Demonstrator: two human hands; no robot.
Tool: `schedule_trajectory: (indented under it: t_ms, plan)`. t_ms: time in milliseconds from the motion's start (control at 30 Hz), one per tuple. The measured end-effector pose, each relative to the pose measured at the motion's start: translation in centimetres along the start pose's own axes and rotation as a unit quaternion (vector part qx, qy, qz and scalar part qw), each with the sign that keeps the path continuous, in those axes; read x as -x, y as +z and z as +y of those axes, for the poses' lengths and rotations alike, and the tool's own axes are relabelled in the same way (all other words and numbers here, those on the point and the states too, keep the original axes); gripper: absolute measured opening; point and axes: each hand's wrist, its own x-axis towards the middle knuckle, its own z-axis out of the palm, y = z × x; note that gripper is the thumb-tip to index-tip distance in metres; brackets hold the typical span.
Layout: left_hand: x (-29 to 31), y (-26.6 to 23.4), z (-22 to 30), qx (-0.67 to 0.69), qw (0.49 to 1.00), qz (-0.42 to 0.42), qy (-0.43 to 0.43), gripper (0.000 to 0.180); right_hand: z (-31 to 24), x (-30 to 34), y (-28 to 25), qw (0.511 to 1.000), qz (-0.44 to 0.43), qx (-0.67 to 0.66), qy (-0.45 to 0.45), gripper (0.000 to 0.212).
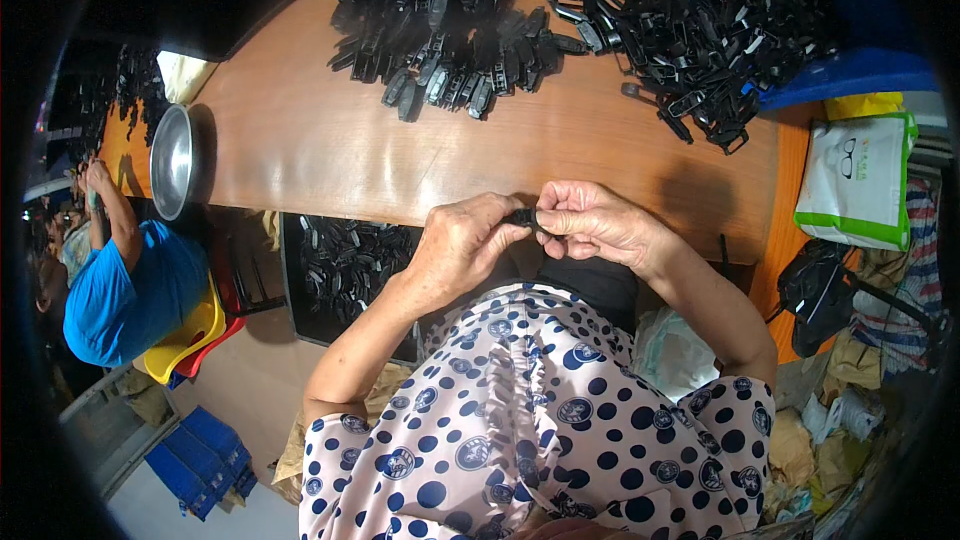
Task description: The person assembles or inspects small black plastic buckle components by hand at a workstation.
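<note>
Left hand (462,243) and right hand (597,227) pinch small dark curved piece (524,219) between thumbs and fingers; piece sits between both hands, partly hidden by fingertips. Beyond hands: smooth orange-brown wood-grain tabletop (300,155), then heaped glossy black narrow clip-like parts (440,50). Left of left hand: shallow round silver metal bowl (172,162). Below-left of it: dark rectangular tray (291,285) of similar parts. Right of right hand: white green-edged bag (852,180).

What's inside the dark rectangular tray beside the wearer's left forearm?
Small black plastic-looking pieces, heaped. The bare left forearm and brown wood-look tabletop cover parts of the dark tray; anything beneath the upper pieces is hidden.
</note>
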Motion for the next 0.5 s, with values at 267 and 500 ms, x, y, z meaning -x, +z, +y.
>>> schedule_trajectory:
  t_ms: [267,500]
  plan:
    - [-1.3,1.9,0.2,0.382,0.916,0.080,-0.095,0.023,-0.1,0.1,0.5,0.989,-0.114,-0.002,-0.097,0.053]
    - [-2.2,2.9,0.8,0.479,0.865,0.046,-0.144,0.028,0.1,-0.3,1.0,0.988,-0.033,0.041,-0.148,0.040]
